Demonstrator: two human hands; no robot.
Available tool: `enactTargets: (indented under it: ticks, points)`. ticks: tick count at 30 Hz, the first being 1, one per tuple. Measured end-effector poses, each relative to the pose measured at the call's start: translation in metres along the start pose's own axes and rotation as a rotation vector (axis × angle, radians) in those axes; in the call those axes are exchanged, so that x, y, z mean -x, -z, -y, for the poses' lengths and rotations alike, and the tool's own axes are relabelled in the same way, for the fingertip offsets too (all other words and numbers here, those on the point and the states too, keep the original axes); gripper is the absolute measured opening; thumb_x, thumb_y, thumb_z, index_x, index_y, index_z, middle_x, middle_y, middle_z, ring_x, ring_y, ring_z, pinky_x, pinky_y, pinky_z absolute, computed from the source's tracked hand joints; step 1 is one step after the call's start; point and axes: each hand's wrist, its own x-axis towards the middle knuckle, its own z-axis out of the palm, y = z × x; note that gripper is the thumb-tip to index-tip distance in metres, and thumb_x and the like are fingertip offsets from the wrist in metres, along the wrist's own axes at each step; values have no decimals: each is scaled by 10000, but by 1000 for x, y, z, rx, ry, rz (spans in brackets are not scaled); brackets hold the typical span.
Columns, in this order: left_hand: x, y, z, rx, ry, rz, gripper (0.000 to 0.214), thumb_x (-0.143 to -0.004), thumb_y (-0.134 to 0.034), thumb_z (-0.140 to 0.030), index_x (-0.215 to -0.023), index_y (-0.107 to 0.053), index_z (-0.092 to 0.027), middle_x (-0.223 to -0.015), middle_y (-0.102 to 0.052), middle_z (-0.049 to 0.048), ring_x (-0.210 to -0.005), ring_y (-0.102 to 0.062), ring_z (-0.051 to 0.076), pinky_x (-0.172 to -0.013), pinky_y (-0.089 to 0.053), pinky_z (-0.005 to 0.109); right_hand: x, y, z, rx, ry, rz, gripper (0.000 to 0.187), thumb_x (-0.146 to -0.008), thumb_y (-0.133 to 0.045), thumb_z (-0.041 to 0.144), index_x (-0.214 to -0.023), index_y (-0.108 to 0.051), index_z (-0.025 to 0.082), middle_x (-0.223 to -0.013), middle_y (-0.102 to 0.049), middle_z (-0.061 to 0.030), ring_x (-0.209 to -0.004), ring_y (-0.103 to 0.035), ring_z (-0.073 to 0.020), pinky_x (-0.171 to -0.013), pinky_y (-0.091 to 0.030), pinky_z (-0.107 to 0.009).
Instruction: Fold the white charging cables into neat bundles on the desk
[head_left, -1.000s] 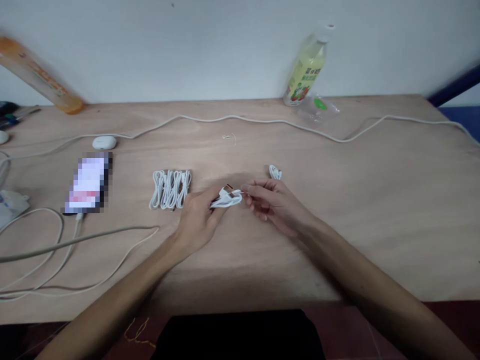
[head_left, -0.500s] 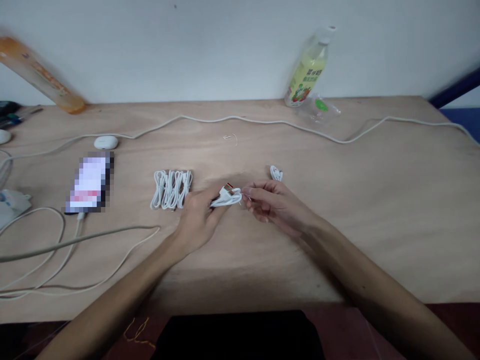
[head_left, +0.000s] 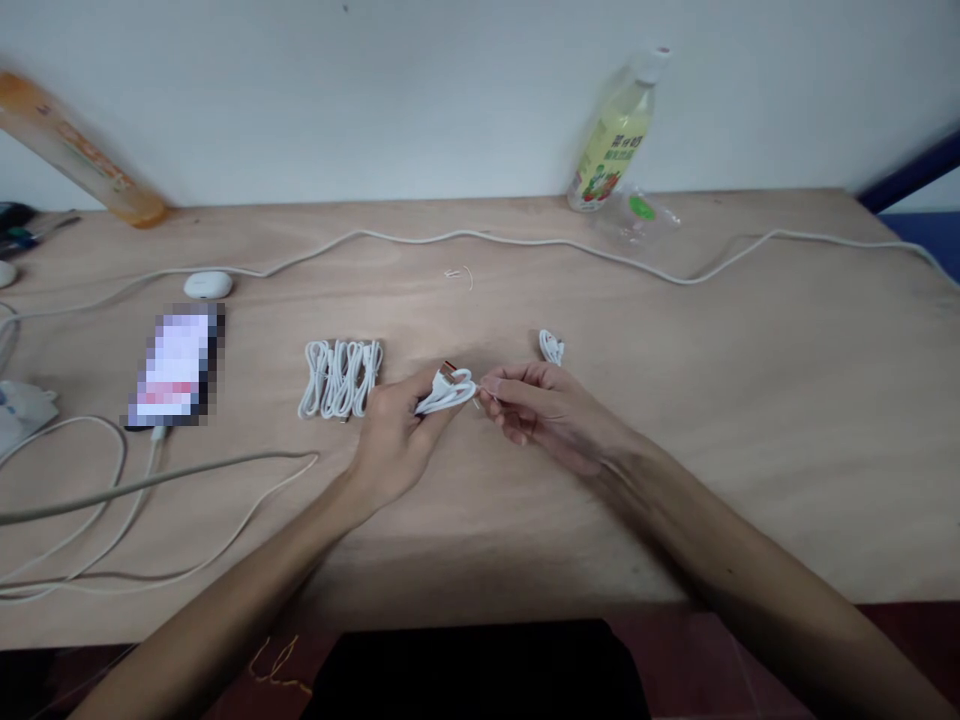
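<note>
My left hand point(head_left: 394, 430) is closed around a folded white USB cable point(head_left: 448, 390), whose metal plug points up above the fingers. Just to its right, my right hand point(head_left: 536, 400) pinches a thin white twist tie point(head_left: 478, 398) at the end of the cable's loop. Part of the tie is hidden by the fingertips. Left of my left hand lies a row of several bundled white cables point(head_left: 341, 380). Behind my right hand sits another small bundled cable point(head_left: 551, 347), partly covered by the hand.
Two short tie pieces point(head_left: 466, 276) lie farther back. A long white cord point(head_left: 525, 241) crosses the wooden table point(head_left: 675, 370). To the left are a phone point(head_left: 176, 365), a white earbud case point(head_left: 208, 285) and loose cords. Bottles point(head_left: 611, 140) lean against the wall.
The held cable and its plug have turned slightly between my hands. My right fingers stay pinched at the tie, with only a small shift.
</note>
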Motion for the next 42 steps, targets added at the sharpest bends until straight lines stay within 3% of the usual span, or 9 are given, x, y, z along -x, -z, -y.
enactTargets:
  ticks: [4,12,19,26,32,42]
  points:
    - [-1,0,-4,52,27,-5,159,-1003,-688,-263,-911,-804,-205,-876,-827,24,-819,-723,196,-794,-544,299,0,-1,0,21,20,-9,373,-809,-911,519,-741,-732,200,-701,-640,36,-535,-453,-71,-470,-344,-229]
    - [-6,-2,-12,110,124,-21,194,-971,-726,-332,-832,-781,-209,-802,-762,12,-762,-660,184,-737,-517,290,0,-1,1,-51,15,-16,408,-785,-928,572,-773,-774,195,-759,-698,-7,-600,-538,-96,-456,-345,-212]
    - [-8,-1,-11,90,200,-120,284,-936,-727,-368,-702,-697,-212,-671,-563,-31,-643,-458,147,-629,-409,288,1,-1,-1,-37,4,-52,367,-809,-907,536,-780,-746,208,-728,-694,6,-577,-551,-95,-454,-337,-213]
    - [-10,-1,-10,72,247,-170,294,-906,-752,-407,-691,-683,-218,-661,-491,-42,-642,-416,147,-620,-388,298,0,-3,0,-55,30,-80,370,-796,-900,540,-801,-754,200,-723,-674,13,-581,-556,-96,-431,-324,-207]
    - [-10,-1,-10,82,266,-179,314,-889,-775,-468,-706,-715,-220,-691,-594,-19,-674,-480,163,-643,-433,305,0,-6,0,20,113,-116,389,-800,-898,545,-801,-690,216,-714,-646,31,-546,-524,-87,-410,-325,-204]
    - [-11,-2,-10,89,283,-145,303,-905,-762,-405,-689,-675,-211,-653,-520,-38,-647,-452,147,-612,-372,297,-3,-5,-11,336,398,-231,390,-951,-791,593,-883,-657,234,-678,-620,42,-527,-514,-109,-445,-370,-245]
